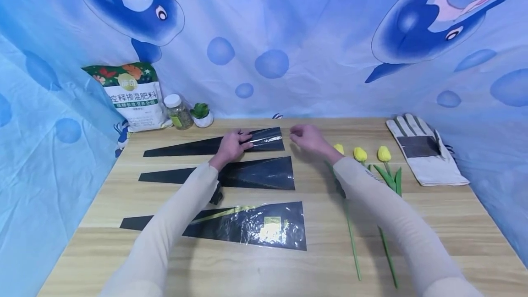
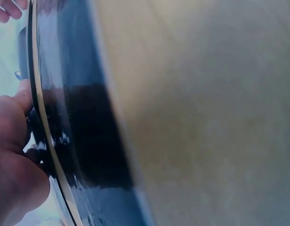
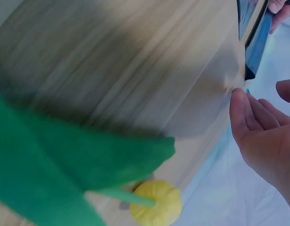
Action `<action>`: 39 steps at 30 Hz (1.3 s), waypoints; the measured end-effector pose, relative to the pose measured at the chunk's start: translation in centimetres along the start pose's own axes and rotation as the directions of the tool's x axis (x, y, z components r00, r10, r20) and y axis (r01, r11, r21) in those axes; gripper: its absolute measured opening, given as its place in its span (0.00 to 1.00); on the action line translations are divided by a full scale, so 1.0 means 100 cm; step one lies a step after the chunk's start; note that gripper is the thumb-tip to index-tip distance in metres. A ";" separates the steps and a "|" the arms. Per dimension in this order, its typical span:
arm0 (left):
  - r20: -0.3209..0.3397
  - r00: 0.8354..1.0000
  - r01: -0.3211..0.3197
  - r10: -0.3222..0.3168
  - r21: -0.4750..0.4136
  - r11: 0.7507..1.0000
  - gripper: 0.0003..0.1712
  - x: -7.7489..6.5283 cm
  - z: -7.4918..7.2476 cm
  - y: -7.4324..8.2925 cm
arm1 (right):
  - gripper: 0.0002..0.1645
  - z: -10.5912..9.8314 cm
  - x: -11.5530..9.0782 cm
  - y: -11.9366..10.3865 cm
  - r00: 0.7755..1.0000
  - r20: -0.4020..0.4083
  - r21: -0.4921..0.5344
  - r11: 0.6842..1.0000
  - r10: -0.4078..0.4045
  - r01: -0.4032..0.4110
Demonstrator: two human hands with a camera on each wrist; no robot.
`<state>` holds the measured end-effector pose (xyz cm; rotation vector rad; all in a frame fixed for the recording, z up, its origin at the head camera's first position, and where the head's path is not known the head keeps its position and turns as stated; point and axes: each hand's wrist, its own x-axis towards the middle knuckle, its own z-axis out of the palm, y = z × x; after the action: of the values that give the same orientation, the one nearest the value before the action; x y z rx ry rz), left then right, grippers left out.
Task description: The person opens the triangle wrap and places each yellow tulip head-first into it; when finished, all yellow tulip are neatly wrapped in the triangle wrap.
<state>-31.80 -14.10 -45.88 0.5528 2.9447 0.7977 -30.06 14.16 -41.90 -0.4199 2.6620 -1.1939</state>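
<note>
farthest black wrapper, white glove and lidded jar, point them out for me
Farthest black wrapper [image 1: 265, 140]: head view, on its wide end.
White glove [image 1: 420, 147]: head view, on the dark patch near its middle.
Lidded jar [image 1: 180, 114]: head view, on its body below the lid.

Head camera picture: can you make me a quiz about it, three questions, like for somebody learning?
1. How many yellow flower heads show in the head view?
2. True or false: the left grip rests on the black wrapper nearest the person.
3. What stands between the white-and-green bag and the little potted plant?

Key:
1. Three.
2. False; the left grip rests on the farthest black wrapper.
3. A white-lidded jar.
</note>
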 end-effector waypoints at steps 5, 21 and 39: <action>-0.038 0.999 -0.008 0.006 -0.055 0.998 0.23 -0.007 0.000 -0.002 | 0.26 0.011 0.005 -0.010 0.996 -0.031 0.158 0.984 0.085 -0.079; -0.092 0.994 -0.069 0.059 -0.108 0.992 0.22 -0.013 0.002 -0.006 | 0.26 0.038 0.026 -0.010 0.972 -0.144 0.200 0.967 0.188 -0.157; -0.125 0.992 -0.021 0.006 -0.116 0.993 0.16 -0.008 0.004 -0.003 | 0.34 0.044 0.028 -0.015 0.927 -0.242 0.098 0.958 0.286 -0.270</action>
<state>-31.08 -14.41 -46.42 0.5345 2.9825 1.0356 -31.11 9.18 -43.80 0.1312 2.7599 -1.3103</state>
